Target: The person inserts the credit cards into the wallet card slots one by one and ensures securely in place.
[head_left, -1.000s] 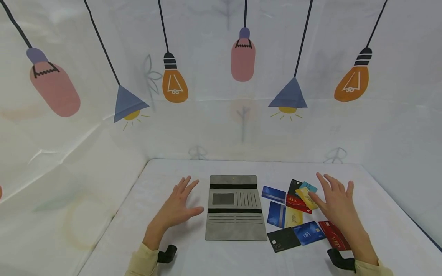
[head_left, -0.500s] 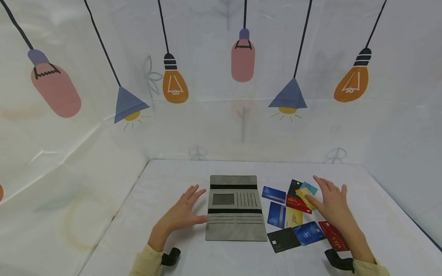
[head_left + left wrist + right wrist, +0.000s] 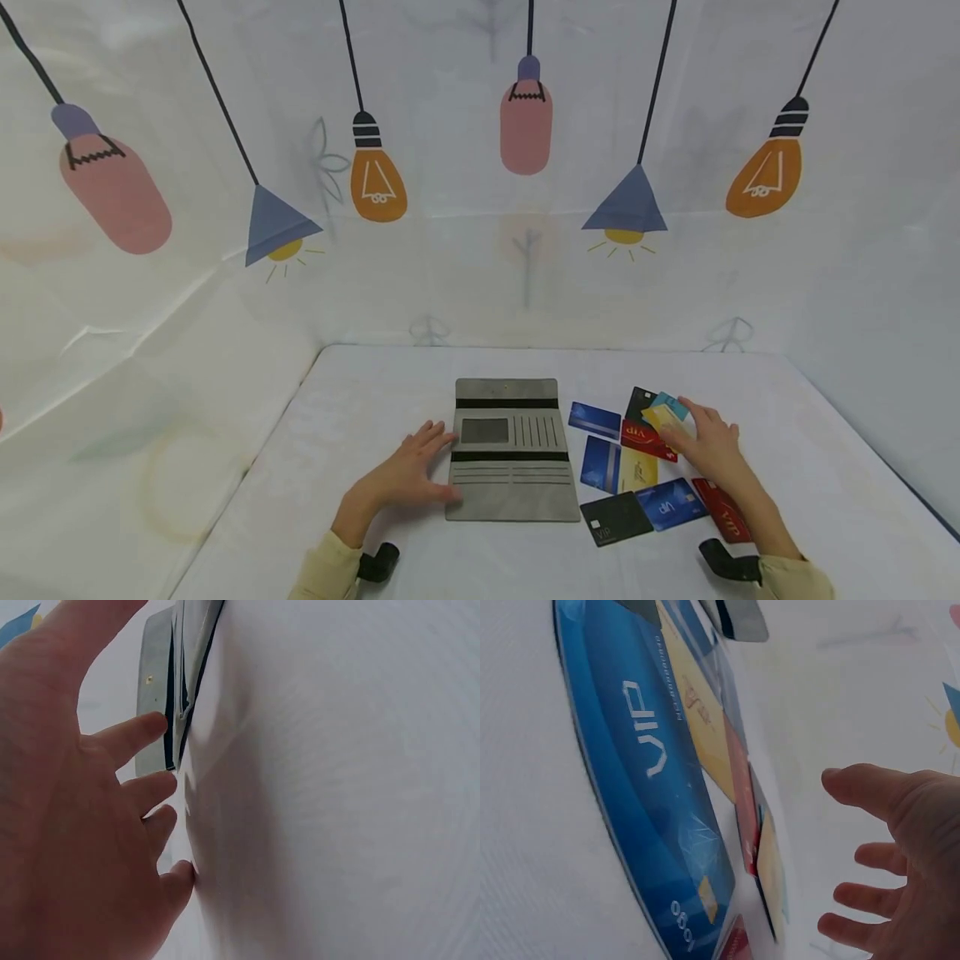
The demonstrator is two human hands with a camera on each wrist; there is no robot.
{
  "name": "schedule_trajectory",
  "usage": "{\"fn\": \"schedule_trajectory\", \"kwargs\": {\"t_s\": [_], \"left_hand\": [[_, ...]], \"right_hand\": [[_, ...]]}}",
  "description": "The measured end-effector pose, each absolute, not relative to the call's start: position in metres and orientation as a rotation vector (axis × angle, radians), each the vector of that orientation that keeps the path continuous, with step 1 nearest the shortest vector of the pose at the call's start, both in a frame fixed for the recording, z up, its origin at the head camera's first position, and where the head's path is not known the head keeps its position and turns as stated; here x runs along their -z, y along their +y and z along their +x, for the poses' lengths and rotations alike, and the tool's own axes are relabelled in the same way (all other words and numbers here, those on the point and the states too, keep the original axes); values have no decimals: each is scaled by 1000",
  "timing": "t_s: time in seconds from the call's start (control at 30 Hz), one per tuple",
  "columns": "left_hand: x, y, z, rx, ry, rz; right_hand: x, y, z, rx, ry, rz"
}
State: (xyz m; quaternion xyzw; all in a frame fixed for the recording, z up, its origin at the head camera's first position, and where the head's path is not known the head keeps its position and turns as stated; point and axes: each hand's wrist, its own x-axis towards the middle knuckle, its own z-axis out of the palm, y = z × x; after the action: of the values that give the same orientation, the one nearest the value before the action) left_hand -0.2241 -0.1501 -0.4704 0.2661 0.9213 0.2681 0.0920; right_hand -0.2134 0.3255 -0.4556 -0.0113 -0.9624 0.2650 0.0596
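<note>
A grey card wallet lies unfolded on the white table, with a window pocket and rows of slots showing. My left hand is at its left edge, thumb and forefinger overlapping the edge in the head view; it grips nothing. To the right, my right hand reaches over a small pile of cards, fingers spread and loosely bent. Its thumb is close over a yellow card lying on a light blue card. In the right wrist view the hand is empty, apart from the blue VIP card.
Around the pile lie a black card, a red VIP card, blue cards, another yellow card, a dark VIP card and a second red card. A wall printed with lamps stands behind.
My left hand has moved right, from beside the wallet to its left edge. My right hand has come lower and slightly left over the card pile. The wallet and cards stay put.
</note>
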Motion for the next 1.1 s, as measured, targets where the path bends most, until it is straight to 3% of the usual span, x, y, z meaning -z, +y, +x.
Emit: {"fn": "schedule_trajectory", "kwargs": {"t_s": [1.1], "left_hand": [[479,-149,-223,-710,2695,786]], "right_hand": [[480,327,-218,-735,-3044,-191]]}}
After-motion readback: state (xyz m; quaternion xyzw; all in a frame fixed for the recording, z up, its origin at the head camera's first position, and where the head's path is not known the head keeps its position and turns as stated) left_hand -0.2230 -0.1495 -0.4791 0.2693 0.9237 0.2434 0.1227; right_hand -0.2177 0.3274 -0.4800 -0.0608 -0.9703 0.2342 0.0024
